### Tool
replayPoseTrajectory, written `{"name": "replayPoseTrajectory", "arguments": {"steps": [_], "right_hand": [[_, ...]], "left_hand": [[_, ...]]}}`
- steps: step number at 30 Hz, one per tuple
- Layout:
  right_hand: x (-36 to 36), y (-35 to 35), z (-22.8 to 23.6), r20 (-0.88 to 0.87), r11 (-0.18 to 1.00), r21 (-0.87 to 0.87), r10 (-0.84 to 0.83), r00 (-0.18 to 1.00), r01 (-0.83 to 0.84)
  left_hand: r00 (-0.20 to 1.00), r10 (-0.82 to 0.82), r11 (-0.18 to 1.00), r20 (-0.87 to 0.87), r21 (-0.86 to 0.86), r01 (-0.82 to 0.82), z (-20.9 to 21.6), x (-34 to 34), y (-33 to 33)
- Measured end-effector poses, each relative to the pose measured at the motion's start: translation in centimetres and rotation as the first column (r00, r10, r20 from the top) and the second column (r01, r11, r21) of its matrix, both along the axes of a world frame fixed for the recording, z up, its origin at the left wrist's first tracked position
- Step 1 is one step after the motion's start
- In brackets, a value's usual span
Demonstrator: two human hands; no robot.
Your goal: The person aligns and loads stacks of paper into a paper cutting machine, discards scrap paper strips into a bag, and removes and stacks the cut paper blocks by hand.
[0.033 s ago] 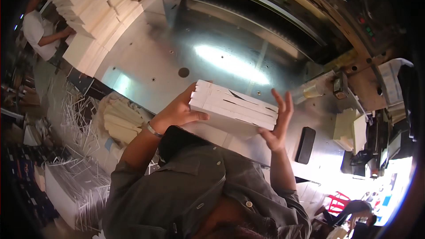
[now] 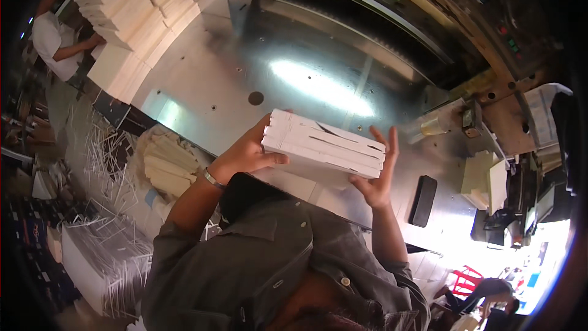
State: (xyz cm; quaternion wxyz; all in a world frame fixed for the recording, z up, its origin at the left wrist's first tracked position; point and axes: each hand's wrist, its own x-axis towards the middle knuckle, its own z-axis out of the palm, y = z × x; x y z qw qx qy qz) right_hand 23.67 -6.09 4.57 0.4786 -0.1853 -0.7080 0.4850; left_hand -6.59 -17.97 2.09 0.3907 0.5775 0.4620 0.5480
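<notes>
Steel table point(image 2: 245, 55), paper stack point(image 2: 324, 144) held level crosswise, both hands

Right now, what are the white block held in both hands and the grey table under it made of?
White rectangular block: likely stacked paper sheets, matte; thin dark gaps run between layers along its side. Grey flat table: looks like bare polished metal; it mirrors a bright glare and has small round holes.

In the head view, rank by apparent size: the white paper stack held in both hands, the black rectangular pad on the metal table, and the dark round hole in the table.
1. White paper stack, held between left hand and right hand; it is nearer the camera, which enlarges it.
2. Black rectangular pad.
3. Dark round hole in the metal table.
</notes>
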Motion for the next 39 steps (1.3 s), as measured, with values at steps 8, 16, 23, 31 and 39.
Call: {"name": "replayPoseTrajectory", "arguments": {"steps": [8, 16, 23, 31, 39], "right_hand": [[0.9, -0.5, -6.2, 0.569, 0.989, 0.019, -0.131, 0.812, 0.146], [0.1, -3.2, -6.5, 0.36, 0.951, -0.11, -0.232, 0.904, 0.288], [-0.1, -4.3, -6.3, 0.349, 0.888, -0.343, -0.181, 0.919, 0.306], [0.7, -3.2, -6.2, 0.453, 0.931, -0.195, -0.192, 0.871, 0.307], [1.2, -1.1, -5.7, 0.536, 0.979, -0.144, -0.044, 0.843, 0.143]], "left_hand": [[0.978, 0.024, 0.996, -0.207, -0.08, -0.042, -2.6, 0.1, -0.3], [0.964, 0.183, 0.978, -0.192, 0.14, -0.157, -3.3, 2.9, -1.4], [0.974, 0.182, 0.981, 0.132, -0.095, -0.171, -3.7, 3.7, -1.9], [0.986, 0.123, 0.982, 0.114, -0.159, -0.104, -3.4, 3.3, -1.8], [0.987, 0.16, 0.984, 0.003, -0.086, -0.159, -2.5, 3.5, -1.4]]}}
